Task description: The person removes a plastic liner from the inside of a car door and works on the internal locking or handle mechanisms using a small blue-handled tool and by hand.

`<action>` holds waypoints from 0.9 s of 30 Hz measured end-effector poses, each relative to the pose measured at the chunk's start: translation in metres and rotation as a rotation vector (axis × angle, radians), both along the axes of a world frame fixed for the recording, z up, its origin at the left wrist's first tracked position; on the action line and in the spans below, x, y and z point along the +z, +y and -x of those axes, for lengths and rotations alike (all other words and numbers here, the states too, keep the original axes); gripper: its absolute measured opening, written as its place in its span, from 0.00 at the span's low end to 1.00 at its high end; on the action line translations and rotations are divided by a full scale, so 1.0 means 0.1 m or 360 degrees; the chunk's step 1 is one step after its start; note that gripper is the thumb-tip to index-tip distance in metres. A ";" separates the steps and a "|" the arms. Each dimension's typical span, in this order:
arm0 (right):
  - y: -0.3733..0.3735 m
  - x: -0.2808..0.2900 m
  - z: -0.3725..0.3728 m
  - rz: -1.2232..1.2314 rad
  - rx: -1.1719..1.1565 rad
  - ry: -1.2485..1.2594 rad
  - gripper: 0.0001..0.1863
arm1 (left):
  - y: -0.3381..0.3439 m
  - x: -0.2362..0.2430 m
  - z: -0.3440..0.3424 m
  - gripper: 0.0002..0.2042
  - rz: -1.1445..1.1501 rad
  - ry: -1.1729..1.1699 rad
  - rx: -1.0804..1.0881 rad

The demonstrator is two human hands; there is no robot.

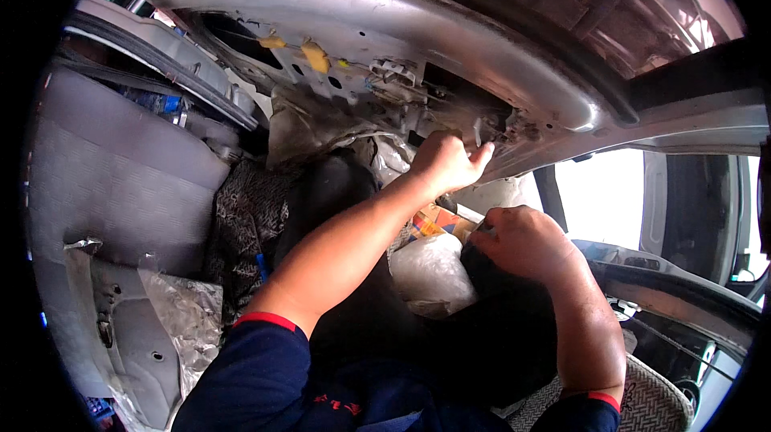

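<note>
A bare metal car door [401, 30] without its trim panel stands in front of me, its inner cut-outs and mechanism exposed. My left hand [447, 164] is at the lower part of the door, beside a dark opening [462, 93]. Its thumb points up and apart, while the other fingers are curled and largely hidden. Just past the thumb is a small pale strip [478, 130]. Closer to me and further right, my right hand [526, 241] is closed, fingertips pinched together. Something small and dark shows at those fingertips, too little to name.
Clear plastic sheeting [309, 123] hangs loose from the door. Below my hands lie a stuffed white plastic bag [434, 275] and an orange printed box [442, 222]. Grey seats [120, 167] fill the left, with a removed grey panel [132, 336] leaning there. A window frame [658, 279] bounds the right.
</note>
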State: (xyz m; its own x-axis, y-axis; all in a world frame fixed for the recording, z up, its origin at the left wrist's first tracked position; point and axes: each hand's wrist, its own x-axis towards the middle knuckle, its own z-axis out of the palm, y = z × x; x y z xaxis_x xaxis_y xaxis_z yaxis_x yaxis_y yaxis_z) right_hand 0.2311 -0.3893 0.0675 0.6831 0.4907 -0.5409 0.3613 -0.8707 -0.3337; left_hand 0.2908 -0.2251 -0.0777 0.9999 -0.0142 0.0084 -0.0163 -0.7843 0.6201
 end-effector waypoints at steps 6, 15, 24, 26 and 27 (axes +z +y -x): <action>0.02 -0.02 0.03 -0.0004 -0.0035 0.0016 0.22 | -0.01 0.06 0.11 0.28 0.0564 -0.0117 0.0051; -0.77 -0.70 -0.49 0.0289 0.0429 0.0071 0.14 | -0.04 0.37 0.14 0.29 0.0068 0.0222 0.0070; -1.23 -0.54 -0.91 -0.0378 -0.1045 0.0253 0.11 | 0.00 0.19 -0.13 0.30 0.0011 0.0239 0.0308; -1.31 -0.69 -0.92 -0.0551 -0.1093 0.0267 0.12 | -0.10 0.25 0.00 0.26 0.0738 0.0433 0.0277; -1.35 -0.76 -0.94 -0.0721 -0.1107 0.0281 0.13 | -0.16 0.27 0.02 0.25 0.0986 0.0472 0.0257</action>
State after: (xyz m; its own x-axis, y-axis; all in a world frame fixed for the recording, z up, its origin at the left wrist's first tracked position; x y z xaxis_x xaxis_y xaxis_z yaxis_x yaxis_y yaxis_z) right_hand 0.3247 -0.5245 -0.0087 0.8336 0.1851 -0.5204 -0.2971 -0.6440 -0.7050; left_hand 0.2888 -0.2414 -0.0507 0.9503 0.0540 -0.3066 0.3097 -0.2638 0.9135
